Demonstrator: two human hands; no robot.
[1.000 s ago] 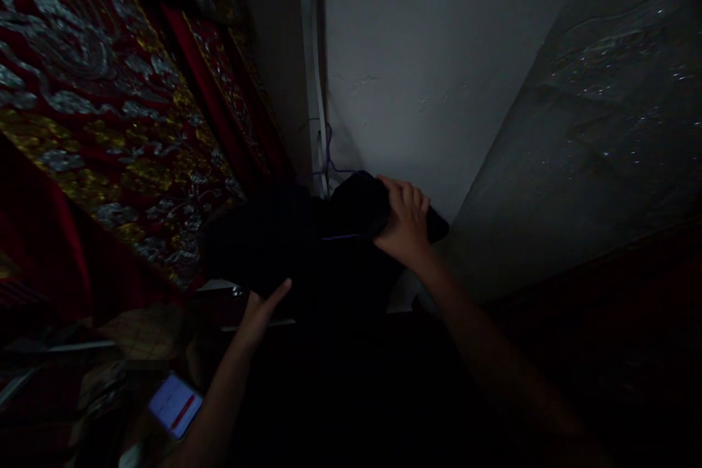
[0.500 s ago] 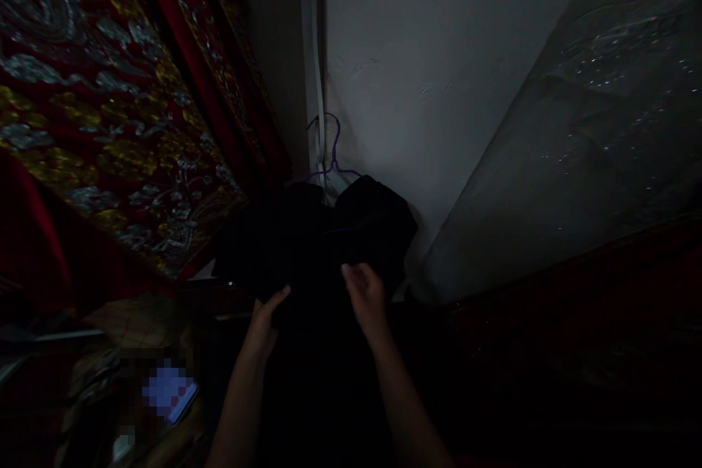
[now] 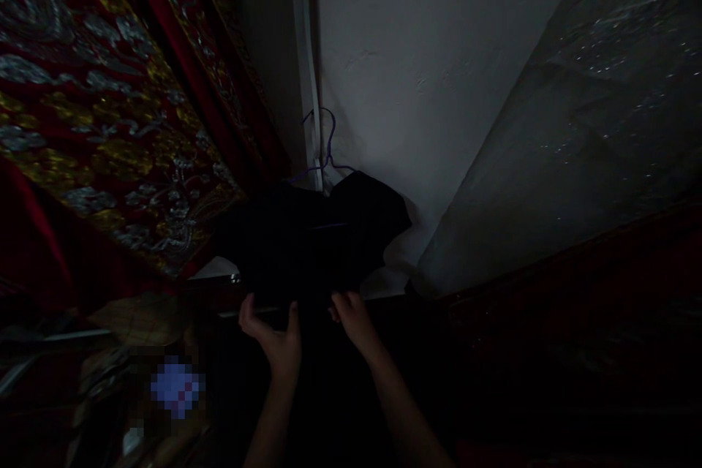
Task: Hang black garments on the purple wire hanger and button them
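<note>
A black garment, its details lost in the dark, hangs on a thin purple hanger. The hanger's hook is at a pale vertical strip on the wall. My left hand is just below the garment's left part, thumb and fingers spread apart; whether it touches the cloth is hard to see. With fingers curled inward, my right hand pinches the black cloth near the garment's lower middle.
Red fabric with gold and silver embroidery hangs on the left. A clear plastic sheet covers the right wall, above dark red cloth. At lower left, a blurred-out bright screen lies among dim clutter.
Both hands have come lower on the garment. My left hand has moved right and spread its fingers; my right hand has shifted slightly left. More wall shows below the garment's right side.
</note>
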